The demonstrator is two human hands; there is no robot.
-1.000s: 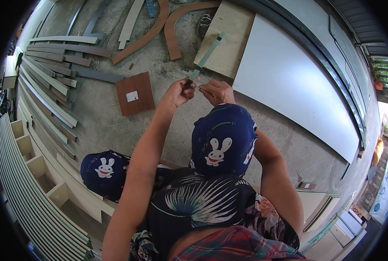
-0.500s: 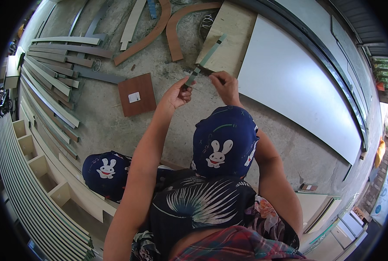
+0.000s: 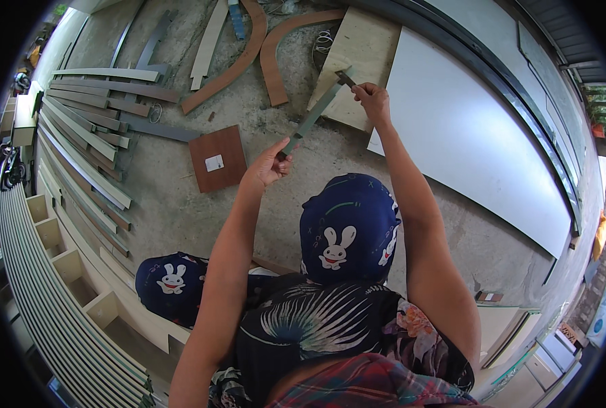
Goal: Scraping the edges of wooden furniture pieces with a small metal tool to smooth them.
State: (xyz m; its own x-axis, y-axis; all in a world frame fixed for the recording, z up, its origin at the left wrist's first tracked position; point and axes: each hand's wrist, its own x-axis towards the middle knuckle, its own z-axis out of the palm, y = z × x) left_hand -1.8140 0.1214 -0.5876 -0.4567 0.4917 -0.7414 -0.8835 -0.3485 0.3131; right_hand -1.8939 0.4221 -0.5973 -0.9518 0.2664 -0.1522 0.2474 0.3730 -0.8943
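Note:
My left hand [image 3: 271, 165] is closed around the near end of a long, narrow grey-green strip [image 3: 311, 124]. The strip slants up and to the right, held out in front of my knees. At its far end my right hand [image 3: 373, 103] pinches a short dark piece [image 3: 345, 79] between thumb and fingers. This piece lies across the strip's tip, and I cannot tell whether it is stuck to it or only touching. Behind the tip is a pale plywood board [image 3: 364, 51].
A large white panel [image 3: 466, 143] lies to the right. On the left are a brown square board [image 3: 219, 163] with a white label and several long strips [image 3: 106, 139] on the concrete floor. Curved brown pieces [image 3: 231, 71] lie at the back, and an open-compartment frame [image 3: 78, 279] stands at left.
My right hand has moved up and away to the strip's far end and now pinches a dark piece there. My left hand has shifted slightly nearer and to the left with the strip.

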